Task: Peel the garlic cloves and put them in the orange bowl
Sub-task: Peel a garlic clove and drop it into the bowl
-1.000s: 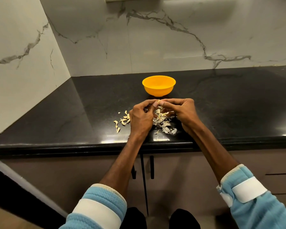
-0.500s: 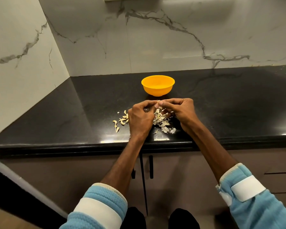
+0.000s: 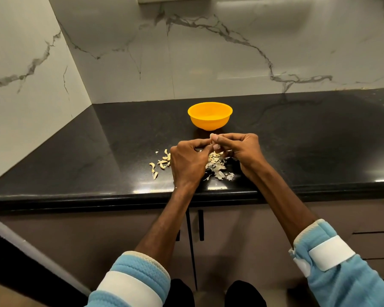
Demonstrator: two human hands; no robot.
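Peeling step: left hand (image 3: 186, 161) and right hand (image 3: 245, 149) pinch a hidden garlic clove; advise steady grip, stripping over skin scraps (image 3: 216, 168), orange bowl (image 3: 210, 117) near.

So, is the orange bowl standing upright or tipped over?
Upright. The orange bowl sits on its base on the black counter, rim level, opening facing up.

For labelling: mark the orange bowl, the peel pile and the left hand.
orange bowl (image 3: 210, 122), head view, front wall.
peel pile (image 3: 218, 172), head view, scraps between the wrists.
left hand (image 3: 186, 161), head view, back of the hand.
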